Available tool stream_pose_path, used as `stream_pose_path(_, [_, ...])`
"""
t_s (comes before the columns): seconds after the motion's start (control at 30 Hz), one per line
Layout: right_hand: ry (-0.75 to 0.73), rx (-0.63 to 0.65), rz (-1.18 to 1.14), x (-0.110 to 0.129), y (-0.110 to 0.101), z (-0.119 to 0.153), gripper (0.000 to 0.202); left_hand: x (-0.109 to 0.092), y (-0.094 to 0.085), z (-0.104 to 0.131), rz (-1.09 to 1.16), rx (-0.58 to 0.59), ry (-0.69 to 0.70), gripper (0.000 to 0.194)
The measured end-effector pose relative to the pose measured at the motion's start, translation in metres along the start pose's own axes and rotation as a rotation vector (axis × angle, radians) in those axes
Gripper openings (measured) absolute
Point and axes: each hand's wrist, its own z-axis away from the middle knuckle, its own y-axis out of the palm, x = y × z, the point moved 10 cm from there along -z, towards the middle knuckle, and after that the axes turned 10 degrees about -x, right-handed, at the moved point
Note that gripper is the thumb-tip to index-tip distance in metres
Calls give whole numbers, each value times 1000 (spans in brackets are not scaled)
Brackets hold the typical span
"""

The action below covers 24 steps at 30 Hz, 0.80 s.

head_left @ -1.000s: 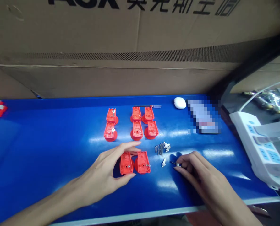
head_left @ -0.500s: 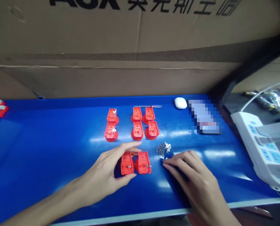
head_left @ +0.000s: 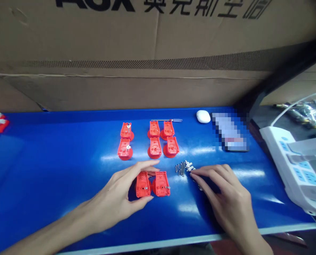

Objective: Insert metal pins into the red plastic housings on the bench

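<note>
My left hand (head_left: pixel 120 198) grips a red plastic housing (head_left: pixel 142 185) between thumb and fingers on the blue table (head_left: pixel 54 170). A second red housing (head_left: pixel 161 184) stands right beside it, touching it. My right hand (head_left: pixel 223 193) lies low over the table. Its fingertips are together at the right edge of a small pile of metal screws and white plastic pieces (head_left: pixel 183 167). Whether those fingers pinch a piece is hidden.
Two red housings (head_left: pixel 125 143) stand behind at the left and a group of several more (head_left: pixel 161 141) to their right. A thin rod (head_left: pixel 167 120), a white oval case (head_left: pixel 203 116), a white power strip (head_left: pixel 293 166), a cardboard box wall (head_left: pixel 147 81).
My right hand moved left to a loose white piece, then up to the pile's edge. That piece no longer lies on the table. My left hand stayed on the housing.
</note>
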Motion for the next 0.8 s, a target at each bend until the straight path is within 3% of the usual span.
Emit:
stream_pose_path(0.4, [87,-67,-47,-1,-3,-1,10,-1,0,0,0,19,-22,82])
stream_pose_path(0.53, [136,-74,-59,-5,-13,4,11,-2,0,0,-9,18,-15,80])
stream_pose_path(0.8, [220,101,-31,-22,-19,27,29,-1,1,1,11,22,-15,78])
